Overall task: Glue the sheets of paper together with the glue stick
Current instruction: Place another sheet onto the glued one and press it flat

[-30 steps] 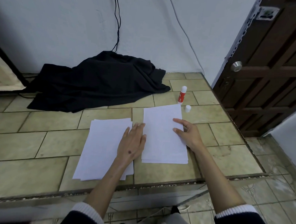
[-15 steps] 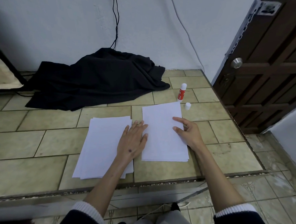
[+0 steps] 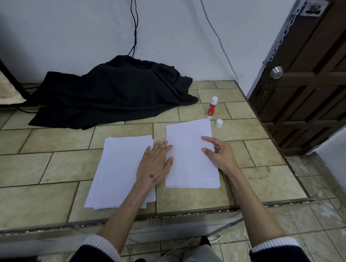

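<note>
Almost nothing has shifted since the earlier frames: both hands stay flat on the paper, and the view has only drifted slightly.

I see the tiled bench filling most of the view, with a black cloth heaped at its far side against the wall. Two lots of white paper lie side by side near the front edge, close together but apart. The left stack is loosely fanned, its long axis running away from me and leaning a little to the right. The right stack is neater, long axis also pointing away from me, its far corner just beside the glue.

My left hand lies open, palm down, on the right edge of the left stack, fingertips reaching the gap and the edge of the right stack. My right hand rests open on the right edge of the right stack, index finger and thumb spread on the sheet, gripping nothing.

The glue stick stands upright beyond the right stack, uncapped end up. Its white cap stands just beside it, nearer to me.
</note>
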